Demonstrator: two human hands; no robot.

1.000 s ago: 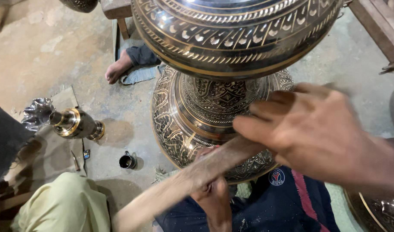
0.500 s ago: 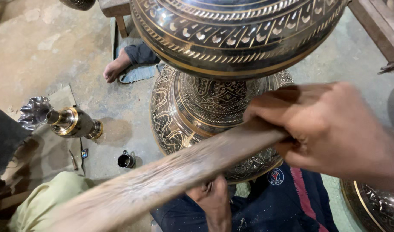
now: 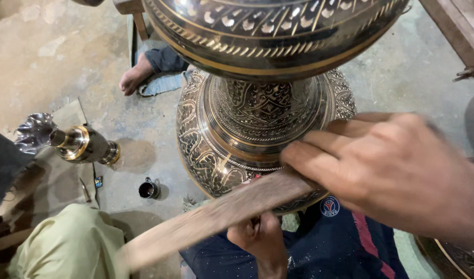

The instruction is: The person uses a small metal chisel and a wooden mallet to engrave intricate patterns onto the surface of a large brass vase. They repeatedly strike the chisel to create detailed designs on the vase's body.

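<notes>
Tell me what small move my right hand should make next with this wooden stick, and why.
Probably bring the wooden stick down onto whatever the left hand holds against the engraved brass base. The right hand has the stick raised and blurred just above the left, which sits braced at the base's rim.

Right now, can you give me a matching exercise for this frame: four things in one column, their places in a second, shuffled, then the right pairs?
Things:
1. wooden stick
2. small dark cup
3. bare foot
4. small brass vessel

Places:
A. lying on its side on the floor at left
B. on the floor beyond the engraved brass stand, upper left
C. gripped in the right hand, slanting down to the left
D. upright on the floor just left of the stand's base

Pairs: 1-C, 2-D, 3-B, 4-A
</notes>
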